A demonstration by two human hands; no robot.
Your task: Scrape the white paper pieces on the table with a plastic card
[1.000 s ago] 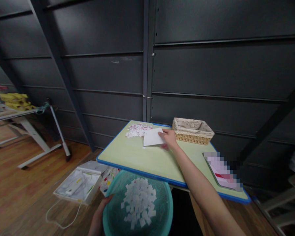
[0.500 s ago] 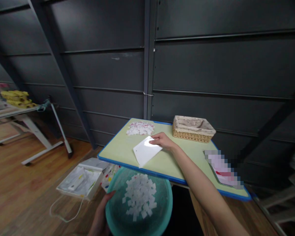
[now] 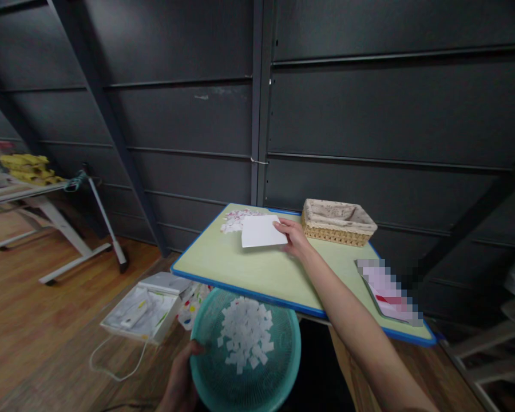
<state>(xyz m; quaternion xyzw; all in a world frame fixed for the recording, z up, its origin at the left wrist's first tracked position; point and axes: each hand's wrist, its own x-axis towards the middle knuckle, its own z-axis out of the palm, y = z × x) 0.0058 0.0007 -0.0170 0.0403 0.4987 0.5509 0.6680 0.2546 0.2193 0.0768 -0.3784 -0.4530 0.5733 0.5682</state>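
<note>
My left hand (image 3: 183, 366) grips the left rim of a teal plastic basket (image 3: 278, 377), thumb over the edge. Inside lie many small white paper pieces (image 3: 245, 332). The basket is just below the table's near edge. Above the yellow-green table (image 3: 223, 263), my right hand (image 3: 294, 234) is closed on the right side of a flat white card (image 3: 262, 231). The card partly covers a pile of white and pinkish paper bits (image 3: 234, 220) at the table's far left.
A wicker basket with a cloth lining (image 3: 339, 229) stands at the table's back right. A pixelated flat item (image 3: 388, 292) lies near the right edge. On the floor at left sits an open white box (image 3: 141, 312) with a cord. Dark panels form the wall behind.
My right hand has lifted and turned the card, moving it from near the table's front edge back toward the paper pile. The teal basket has shifted slightly, still in my left hand.
</note>
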